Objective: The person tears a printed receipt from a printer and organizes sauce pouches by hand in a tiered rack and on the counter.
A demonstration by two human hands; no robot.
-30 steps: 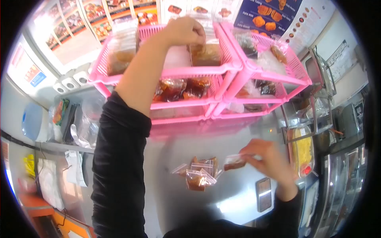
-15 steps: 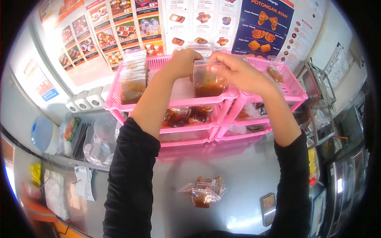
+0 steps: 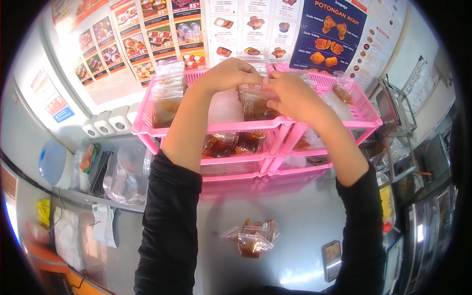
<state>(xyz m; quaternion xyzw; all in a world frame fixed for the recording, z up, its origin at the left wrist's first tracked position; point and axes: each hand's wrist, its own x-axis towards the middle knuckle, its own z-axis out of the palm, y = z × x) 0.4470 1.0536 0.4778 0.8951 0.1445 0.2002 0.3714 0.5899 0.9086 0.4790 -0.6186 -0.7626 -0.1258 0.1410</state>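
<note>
Both hands are over the top tier of a pink plastic rack. My left hand is closed at the upper edge of a row of zip bags of brown sauce. Beside it, nearly touching, my right hand has its fingers closed on the top of the front bag. Another row of sauce bags stands in the rack's left part. A small pile of sauce bags lies on the metal counter below.
A phone lies on the counter at right. At left are a clear bin with plastic bags and a blue container. Menu posters cover the wall behind; a metal rack stands right.
My right hand has carried a small sauce bag from the counter up to the bag row beside my left hand. The view has shifted, showing more of the posters.
</note>
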